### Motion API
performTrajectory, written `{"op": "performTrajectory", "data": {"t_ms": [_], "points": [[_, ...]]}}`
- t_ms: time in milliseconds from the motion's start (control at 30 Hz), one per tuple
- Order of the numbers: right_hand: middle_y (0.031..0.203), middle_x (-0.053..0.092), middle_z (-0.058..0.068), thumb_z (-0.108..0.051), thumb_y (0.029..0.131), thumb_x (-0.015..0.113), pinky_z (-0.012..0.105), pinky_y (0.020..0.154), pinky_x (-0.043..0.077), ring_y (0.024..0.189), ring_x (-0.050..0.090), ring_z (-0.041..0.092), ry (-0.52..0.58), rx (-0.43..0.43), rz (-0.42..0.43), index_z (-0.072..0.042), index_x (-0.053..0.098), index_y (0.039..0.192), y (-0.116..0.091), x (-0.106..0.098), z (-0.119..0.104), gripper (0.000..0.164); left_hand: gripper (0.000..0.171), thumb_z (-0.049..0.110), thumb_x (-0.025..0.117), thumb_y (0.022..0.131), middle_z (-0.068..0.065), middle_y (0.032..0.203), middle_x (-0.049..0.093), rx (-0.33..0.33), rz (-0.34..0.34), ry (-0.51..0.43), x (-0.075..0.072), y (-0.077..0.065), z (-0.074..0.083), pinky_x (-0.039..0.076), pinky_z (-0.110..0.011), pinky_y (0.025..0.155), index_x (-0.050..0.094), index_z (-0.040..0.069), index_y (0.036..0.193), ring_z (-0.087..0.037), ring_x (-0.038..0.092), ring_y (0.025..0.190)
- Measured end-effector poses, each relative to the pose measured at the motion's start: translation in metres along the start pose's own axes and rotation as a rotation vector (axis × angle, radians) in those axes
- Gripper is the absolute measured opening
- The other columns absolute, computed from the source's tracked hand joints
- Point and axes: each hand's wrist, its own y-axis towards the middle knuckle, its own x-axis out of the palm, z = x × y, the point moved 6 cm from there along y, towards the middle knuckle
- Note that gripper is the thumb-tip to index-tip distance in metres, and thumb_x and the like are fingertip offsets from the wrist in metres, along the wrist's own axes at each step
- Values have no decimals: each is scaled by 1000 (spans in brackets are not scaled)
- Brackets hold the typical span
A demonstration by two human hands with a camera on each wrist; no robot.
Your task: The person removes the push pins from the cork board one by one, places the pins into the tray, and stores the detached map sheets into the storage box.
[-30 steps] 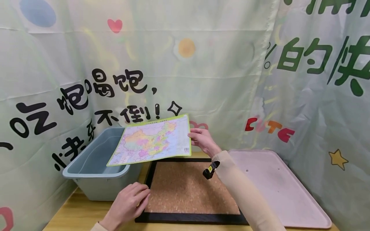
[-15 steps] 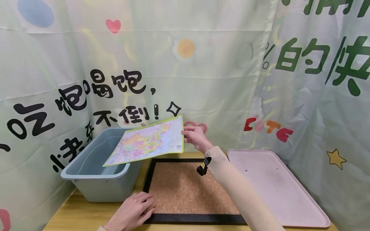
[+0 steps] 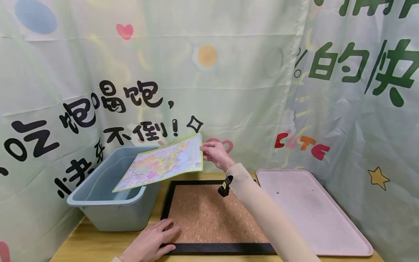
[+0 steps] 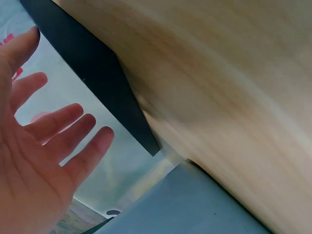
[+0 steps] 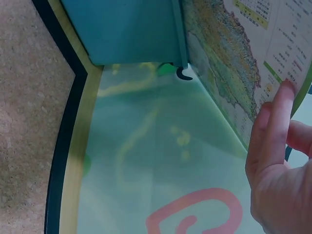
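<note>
A thin map sheet [image 3: 163, 160] with a green border is tilted in the air, its left end over the blue-grey bin [image 3: 108, 203]. My right hand [image 3: 216, 154] pinches its right edge between thumb and fingers; the right wrist view shows the back of the map [image 5: 229, 63] printed with relief and text. My left hand [image 3: 154, 240] lies at the front left corner of the black-framed cork board [image 3: 209, 214]. In the left wrist view the left hand's fingers [image 4: 53, 119] are spread and hold nothing, beside the dark frame edge [image 4: 92, 68].
A pale pink tray [image 3: 314, 214] lies right of the cork board, partly behind my right sleeve. All stand on a wooden table [image 3: 95, 243]. Printed fabric [image 3: 242, 72] hangs behind and at both sides.
The map and my right hand have moved a little left and the map tilts more. My left hand has moved slightly right and down to the board's corner, its fingers spreading.
</note>
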Motion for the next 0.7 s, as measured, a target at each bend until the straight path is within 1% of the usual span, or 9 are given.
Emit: {"op": "performTrajectory", "data": {"t_ms": [100, 200, 267, 333, 433, 533, 600, 700], "points": [[118, 67, 20, -9, 95, 64, 24, 68, 58, 84, 68, 16, 1, -1, 0, 3, 59, 131, 1, 3, 2, 39, 51, 55, 50, 97, -8, 131, 57, -15, -50, -35, 3, 0, 0, 55, -45, 79, 53, 29, 140, -27, 61, 111], [118, 67, 21, -9, 95, 64, 23, 66, 58, 80, 68, 15, 18, 2, -1, 4, 59, 130, 2, 7, 3, 38, 49, 56, 45, 98, -8, 131, 56, -10, -91, -63, 5, 0, 0, 55, -42, 80, 55, 30, 138, -27, 60, 112], [118, 67, 22, -9, 96, 64, 23, 66, 58, 78, 68, 14, 28, 11, -1, 4, 59, 130, 2, 9, 5, 37, 46, 56, 43, 99, -4, 127, 57, -10, -123, -91, 8, 1, 1, 54, -38, 78, 59, 30, 134, -21, 60, 107], [118, 67, 21, -9, 96, 64, 23, 65, 58, 76, 68, 13, 32, 23, 2, 4, 60, 130, 3, 12, 6, 37, 44, 56, 42, 100, 0, 121, 57, -17, -151, -122, 9, 3, 0, 52, -33, 74, 63, 31, 129, -14, 59, 98], [119, 67, 21, -10, 95, 64, 23, 67, 58, 75, 69, 13, 45, 43, 2, 3, 59, 131, 5, 16, 8, 38, 42, 57, 43, 99, 7, 109, 54, -29, -182, -160, 11, 5, 0, 46, -26, 67, 65, 32, 124, -5, 48, 85], [119, 67, 21, -8, 95, 64, 25, 70, 59, 77, 70, 14, 64, 51, -12, 3, 59, 132, 6, 21, 10, 39, 42, 58, 44, 98, 9, 106, 53, -39, -191, -168, 11, 6, 0, 43, -24, 66, 65, 32, 123, -3, 45, 82], [120, 66, 21, -8, 95, 64, 26, 72, 59, 79, 70, 15, 76, 57, -25, 3, 59, 132, 6, 26, 10, 39, 42, 58, 44, 98, 9, 106, 53, -47, -199, -170, 11, 6, -1, 44, -24, 67, 65, 32, 123, -3, 45, 82], [121, 66, 22, -6, 95, 64, 28, 76, 59, 82, 70, 16, 84, 57, -55, 4, 59, 132, 5, 35, 12, 39, 42, 59, 44, 97, 9, 106, 54, -72, -233, -187, 12, 4, -3, 45, -25, 68, 65, 33, 123, -4, 47, 83]]}}
